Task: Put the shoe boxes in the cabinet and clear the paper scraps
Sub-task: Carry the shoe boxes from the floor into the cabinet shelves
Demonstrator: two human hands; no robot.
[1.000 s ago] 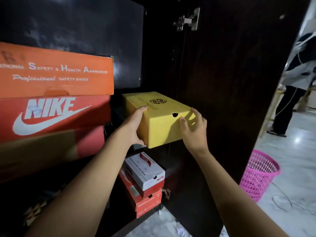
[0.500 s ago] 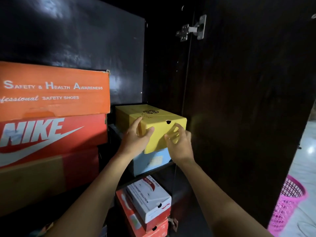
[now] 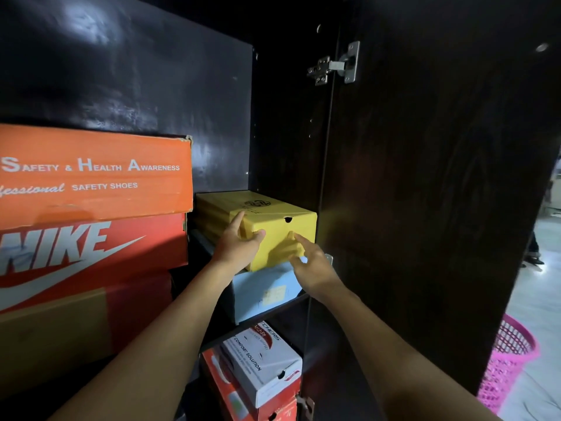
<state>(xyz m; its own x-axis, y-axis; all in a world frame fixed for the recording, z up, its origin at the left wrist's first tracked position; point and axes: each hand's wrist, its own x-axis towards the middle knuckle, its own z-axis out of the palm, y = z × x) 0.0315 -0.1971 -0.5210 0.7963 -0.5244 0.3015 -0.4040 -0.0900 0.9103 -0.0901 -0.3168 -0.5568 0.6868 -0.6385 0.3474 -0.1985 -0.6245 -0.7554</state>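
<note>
Dark cabinet point(image 3: 151, 86) w/ its door point(image 3: 425, 177) swung open on the R side & a shiny metal hinge point(image 3: 334, 66) up top. Past the door there is a pale floor w/ a pink basket point(image 3: 510, 357) standing on it.

The yellow shoe box point(image 3: 273, 220) is inside the cabinet. It sits on top of a light blue box point(image 3: 261, 293) on the shelf, just beside a tall stack on the L. That stack has an orange box point(image 3: 91, 177) on top & a red Nike box point(image 3: 91, 253) under it. One shelf down, a white box point(image 3: 261, 363) lies on a red box point(image 3: 230, 396).

Both arms reach in. The left hand point(image 3: 239, 247) is on the front L corner of the yellow shoe box: pointer finger straight along the side, thumb flat on the front. Fingers are straight, not wrapped round it. The right hand point(image 3: 312, 262) is loose & spread, holding nothing. Its pointer fingertip is at the front face of the yellow shoe box, low down by the R side. It looks like it touches, but can't tell for sure.
</note>
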